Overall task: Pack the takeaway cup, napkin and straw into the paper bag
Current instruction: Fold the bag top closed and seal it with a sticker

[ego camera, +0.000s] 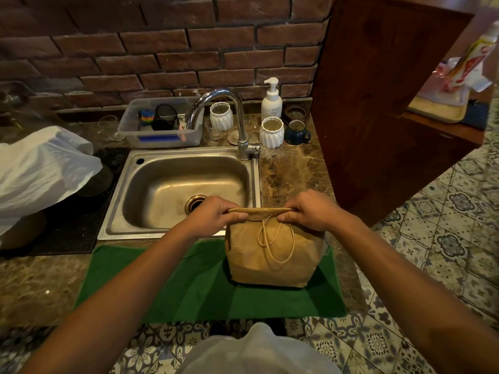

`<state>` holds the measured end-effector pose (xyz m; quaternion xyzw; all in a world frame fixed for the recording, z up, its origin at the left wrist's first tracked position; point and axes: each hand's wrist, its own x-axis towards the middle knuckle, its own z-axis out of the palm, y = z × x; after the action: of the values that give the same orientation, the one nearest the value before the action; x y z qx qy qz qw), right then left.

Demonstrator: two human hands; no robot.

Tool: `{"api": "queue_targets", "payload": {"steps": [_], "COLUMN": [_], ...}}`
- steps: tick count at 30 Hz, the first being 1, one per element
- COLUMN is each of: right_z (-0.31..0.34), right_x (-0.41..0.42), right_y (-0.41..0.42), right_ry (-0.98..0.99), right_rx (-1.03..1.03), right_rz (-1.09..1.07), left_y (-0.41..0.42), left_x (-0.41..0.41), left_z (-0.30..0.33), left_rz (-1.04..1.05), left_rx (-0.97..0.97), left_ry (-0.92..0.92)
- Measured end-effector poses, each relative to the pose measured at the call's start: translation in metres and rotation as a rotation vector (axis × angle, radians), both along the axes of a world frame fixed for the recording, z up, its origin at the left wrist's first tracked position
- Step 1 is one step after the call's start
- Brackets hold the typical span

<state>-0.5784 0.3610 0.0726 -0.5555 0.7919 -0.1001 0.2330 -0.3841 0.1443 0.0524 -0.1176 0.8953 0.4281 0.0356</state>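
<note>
A brown paper bag (270,255) stands upright on a green mat (189,287) at the counter's front edge. Its top is folded flat and closed, and its string handles hang down the near face. My left hand (216,214) pinches the left end of the folded top. My right hand (310,209) pinches the right end. No cup, napkin or straw is in sight; the inside of the bag is hidden.
A steel sink (183,184) with a tap (237,117) lies behind the bag. A clear tub (162,125), white ribbed pots (271,132), a soap bottle (271,101) and a blue mug (297,132) stand at the back. A white plastic bag (40,171) lies left. A wooden cabinet (378,103) rises on the right.
</note>
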Motion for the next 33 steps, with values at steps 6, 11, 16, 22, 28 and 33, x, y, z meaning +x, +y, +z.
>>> {"api": "queue_targets", "payload": {"steps": [6,11,16,22,28,33], "right_z": [0.000,-0.008,-0.014,0.002,-0.051,-0.146], "right_x": [-0.025,-0.029,-0.031,-0.031,-0.070,-0.082], "right_y": [0.031,0.058,0.071,0.081,0.124,0.161], "right_ry": [-0.172,-0.304,-0.339,-0.423,-0.601,-0.480], "right_rx": [-0.044,-0.196,-0.215,-0.173,-0.444,-0.127], "right_rz": [-0.145,-0.281,-0.317,-0.379,-0.999,-1.335], "left_y": [-0.006,-0.001,0.000,-0.003,0.000,0.000], "left_x": [0.008,0.002,-0.007,-0.006,0.006,0.017], "left_z": [0.000,0.000,0.000,0.004,0.009,0.007], "left_rz": [0.064,0.060,0.038,-0.004,-0.019,0.071], "left_rx": [-0.015,-0.010,-0.005,-0.086,-0.162,-0.090], "left_ry": [0.061,0.047,0.053,0.067,0.107,0.091]}}
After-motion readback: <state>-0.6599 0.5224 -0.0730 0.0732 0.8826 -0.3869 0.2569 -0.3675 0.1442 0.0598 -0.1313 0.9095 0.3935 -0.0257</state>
